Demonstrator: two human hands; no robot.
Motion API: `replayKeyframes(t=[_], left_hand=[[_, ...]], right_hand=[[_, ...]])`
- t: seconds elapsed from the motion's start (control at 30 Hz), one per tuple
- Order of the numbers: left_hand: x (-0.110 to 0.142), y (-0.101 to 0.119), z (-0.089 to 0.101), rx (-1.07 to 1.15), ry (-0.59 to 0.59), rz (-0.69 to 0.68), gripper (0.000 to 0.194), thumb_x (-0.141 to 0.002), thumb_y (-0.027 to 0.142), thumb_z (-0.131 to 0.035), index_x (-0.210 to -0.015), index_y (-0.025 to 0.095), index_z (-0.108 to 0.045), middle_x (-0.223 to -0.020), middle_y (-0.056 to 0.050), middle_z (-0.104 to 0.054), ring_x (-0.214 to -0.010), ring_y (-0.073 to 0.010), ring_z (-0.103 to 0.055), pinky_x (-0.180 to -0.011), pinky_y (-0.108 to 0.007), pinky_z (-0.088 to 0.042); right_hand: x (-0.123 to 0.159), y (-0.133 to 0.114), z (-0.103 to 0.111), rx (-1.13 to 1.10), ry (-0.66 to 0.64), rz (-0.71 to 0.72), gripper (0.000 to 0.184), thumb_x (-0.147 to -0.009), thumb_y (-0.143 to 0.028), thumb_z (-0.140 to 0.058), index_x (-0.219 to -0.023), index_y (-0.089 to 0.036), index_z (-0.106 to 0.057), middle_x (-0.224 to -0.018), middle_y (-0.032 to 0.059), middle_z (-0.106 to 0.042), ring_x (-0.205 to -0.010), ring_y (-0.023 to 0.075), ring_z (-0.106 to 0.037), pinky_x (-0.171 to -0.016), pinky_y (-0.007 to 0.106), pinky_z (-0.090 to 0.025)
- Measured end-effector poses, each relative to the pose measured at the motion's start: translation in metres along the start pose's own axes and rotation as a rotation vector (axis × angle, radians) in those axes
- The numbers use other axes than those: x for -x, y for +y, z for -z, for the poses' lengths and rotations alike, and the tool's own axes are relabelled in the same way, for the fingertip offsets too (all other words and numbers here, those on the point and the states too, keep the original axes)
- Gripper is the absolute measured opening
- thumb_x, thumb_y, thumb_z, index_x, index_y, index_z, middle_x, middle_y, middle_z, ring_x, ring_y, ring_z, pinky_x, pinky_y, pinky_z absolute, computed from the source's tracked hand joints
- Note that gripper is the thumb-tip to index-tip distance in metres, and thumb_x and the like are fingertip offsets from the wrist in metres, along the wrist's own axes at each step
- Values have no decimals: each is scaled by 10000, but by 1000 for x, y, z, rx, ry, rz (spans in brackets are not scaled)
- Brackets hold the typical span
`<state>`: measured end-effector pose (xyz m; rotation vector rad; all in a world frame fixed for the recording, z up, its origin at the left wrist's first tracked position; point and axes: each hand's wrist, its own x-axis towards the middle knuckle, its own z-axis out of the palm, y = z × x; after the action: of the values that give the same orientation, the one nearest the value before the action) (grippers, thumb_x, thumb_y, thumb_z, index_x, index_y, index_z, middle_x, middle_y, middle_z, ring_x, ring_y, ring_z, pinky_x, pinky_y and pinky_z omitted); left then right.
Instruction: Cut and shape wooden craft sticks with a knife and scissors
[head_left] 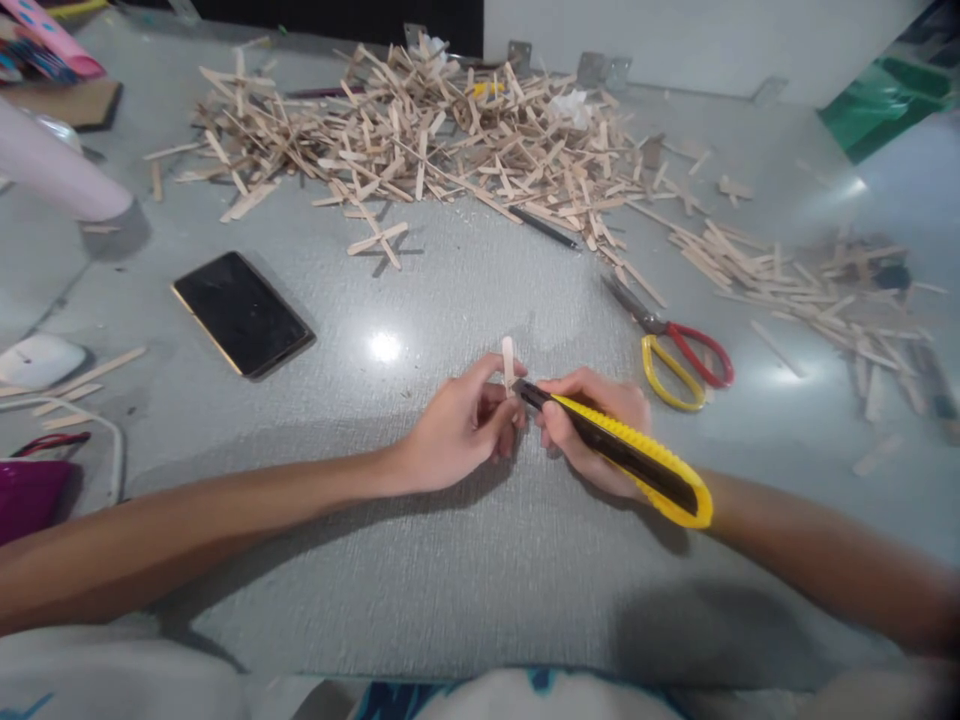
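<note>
In the middle of the head view, my left hand is closed on a small wooden craft stick, whose rounded end points up past the fingers. My right hand grips a yellow and black utility knife. The knife's tip meets the stick close to my left fingertips; how far the blade is out, I cannot tell. Scissors with one red and one yellow handle lie just beyond my right hand.
A big heap of craft sticks covers the far side of the table, with a looser pile at right. A phone, a white mouse and a pink cylinder are at left. A dark pen lies before the heap.
</note>
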<state>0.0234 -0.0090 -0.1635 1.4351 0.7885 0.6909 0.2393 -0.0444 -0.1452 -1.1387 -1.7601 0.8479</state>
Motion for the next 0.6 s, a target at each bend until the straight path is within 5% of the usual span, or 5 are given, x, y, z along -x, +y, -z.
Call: replayKeyframes(t=[0.6], left_hand=[[-4,7,7,248,-105,-15,178,-1152,342,-587,-1228,224,-477,-870,18,-696,-596,-99,-685,-571,-224,-591]], right_hand=[[-12,3,8,-425,-56,-143,191,-1068,-416,-736,-1101,-227,-729,-830,3,-789,-634,147,-755,-567,260,-621]])
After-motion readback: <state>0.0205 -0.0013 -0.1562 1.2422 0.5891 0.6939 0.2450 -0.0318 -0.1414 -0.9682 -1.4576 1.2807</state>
